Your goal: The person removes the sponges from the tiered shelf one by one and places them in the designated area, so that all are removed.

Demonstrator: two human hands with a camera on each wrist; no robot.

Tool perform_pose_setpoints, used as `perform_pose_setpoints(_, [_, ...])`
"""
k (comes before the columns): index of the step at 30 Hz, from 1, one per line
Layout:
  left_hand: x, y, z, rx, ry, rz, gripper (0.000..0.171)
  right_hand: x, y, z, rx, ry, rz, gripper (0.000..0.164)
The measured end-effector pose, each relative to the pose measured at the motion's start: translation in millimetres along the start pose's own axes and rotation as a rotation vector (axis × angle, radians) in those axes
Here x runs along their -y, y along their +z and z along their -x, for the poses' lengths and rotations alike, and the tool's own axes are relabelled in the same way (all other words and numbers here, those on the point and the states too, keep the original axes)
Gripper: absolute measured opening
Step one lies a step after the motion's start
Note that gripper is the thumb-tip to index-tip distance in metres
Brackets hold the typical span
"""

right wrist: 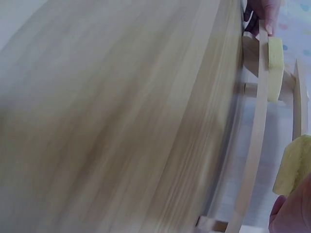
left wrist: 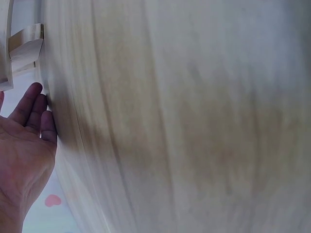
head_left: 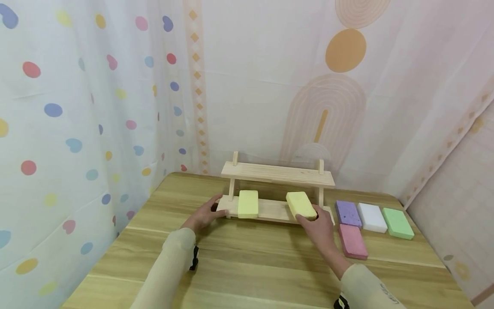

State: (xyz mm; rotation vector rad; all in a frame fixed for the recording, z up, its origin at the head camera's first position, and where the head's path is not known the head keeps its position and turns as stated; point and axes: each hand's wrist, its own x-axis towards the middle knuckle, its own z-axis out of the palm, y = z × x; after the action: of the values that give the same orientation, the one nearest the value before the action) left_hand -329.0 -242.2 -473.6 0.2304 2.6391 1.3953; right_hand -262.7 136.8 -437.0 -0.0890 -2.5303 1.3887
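Note:
A two-tier wooden shelf (head_left: 278, 172) stands on the table. My right hand (head_left: 320, 226) grips a yellow sponge block (head_left: 301, 204) between thumb and fingers. The block is tilted, over the right part of the lower board; a gap to the board shows in the right wrist view. Another yellow sponge block (head_left: 248, 204) lies on the left part of that board. At the board's left end is my left hand (head_left: 206, 214), its thumb at the front corner. In the left wrist view the fingers (left wrist: 35, 109) extend loosely beside the shelf's wooden leg (left wrist: 26, 46).
To the right of the shelf lie a purple block (head_left: 348, 213), a white block (head_left: 372, 217), a green block (head_left: 398, 223) and a pink block (head_left: 353, 241). The upper board has a short upright post at each end. A patterned curtain (head_left: 251, 86) hangs behind the table (head_left: 247, 266).

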Motion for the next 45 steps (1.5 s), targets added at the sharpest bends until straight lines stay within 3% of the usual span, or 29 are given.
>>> perform_pose_setpoints(9, [-1.9,-0.6,-0.3,0.001,-0.004,-0.001,0.087,-11,-29,1,0.014,-0.013,0.004,0.061])
perform_pose_setpoints(15, [-0.7,-1.0,-1.9,-0.006,-0.001,0.011,0.087,-17,-47,6,0.029,0.006,0.038,0.073])
perform_pose_setpoints(26, [-1.8,-2.5,-3.5,0.003,0.015,-0.013,0.086,-29,-75,9,0.023,-0.005,0.041,0.071])
perform_pose_setpoints(45, [-1.6,0.3,-1.7,0.007,-0.026,0.021,0.087,-63,-112,13,-0.113,0.037,0.127,0.056])
